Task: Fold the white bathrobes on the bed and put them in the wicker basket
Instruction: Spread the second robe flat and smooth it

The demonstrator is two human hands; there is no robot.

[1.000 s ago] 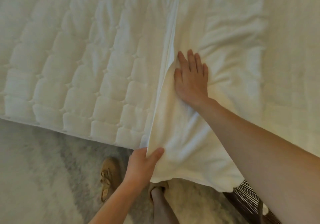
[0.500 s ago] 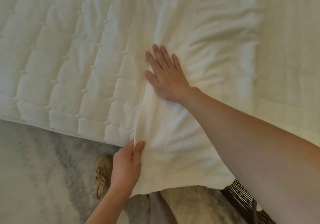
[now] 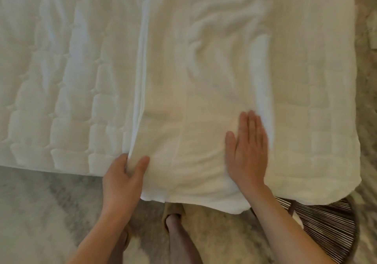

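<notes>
A white bathrobe (image 3: 204,80) lies spread flat on the quilted bed (image 3: 51,80), its lower hem hanging over the near edge. My left hand (image 3: 124,174) pinches the robe's left edge at the bed's near border, thumb on top of the cloth. My right hand (image 3: 247,151) lies flat on the robe with fingers straight, palm down, holding nothing. The dark wicker basket (image 3: 326,229) stands on the floor at the lower right, partly hidden under the robe's hem and my right forearm.
A grey and white rug (image 3: 40,212) covers the floor in front of the bed. My feet in tan shoes (image 3: 173,210) stand close to the bed edge. The bed's right edge (image 3: 356,100) meets more rug.
My right hand slid from the robe's left fold down and to the right across the cloth. My left hand kept its grip on the edge. The view shifted right, showing the bed's right edge.
</notes>
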